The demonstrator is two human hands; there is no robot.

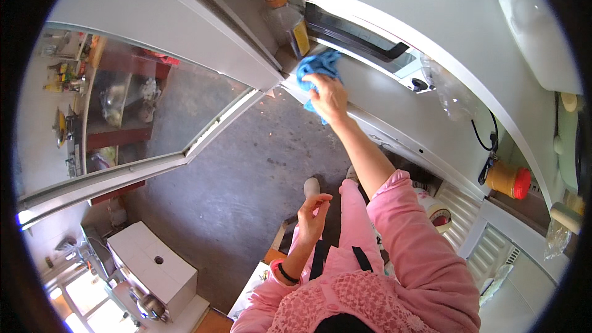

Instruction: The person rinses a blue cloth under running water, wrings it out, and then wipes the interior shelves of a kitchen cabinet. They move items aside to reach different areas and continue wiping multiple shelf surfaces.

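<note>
A crumpled blue cloth (319,69) is in my right hand (329,97), pressed against the front corner of a white cabinet shelf (393,97). The right arm reaches up and forward, and the cloth hides part of the shelf edge. Just beyond the cloth stands a clear plastic bottle (292,23) with an orange cap and a yellow label. My left hand (312,217) hangs in front of my body with its fingers loosely bent, holding nothing. To the left, a glass-paned cabinet door (152,101) stands swung out, its lower corner near the cloth.
On the shelf are a dark-framed white appliance (356,32) with a knob, clear plastic wrapping (446,88), a black cable (492,134) and a red-lidded jar (504,180). A white box-like unit (152,259) stands lower left on the grey floor (222,185). A kettle (150,305) is beside it.
</note>
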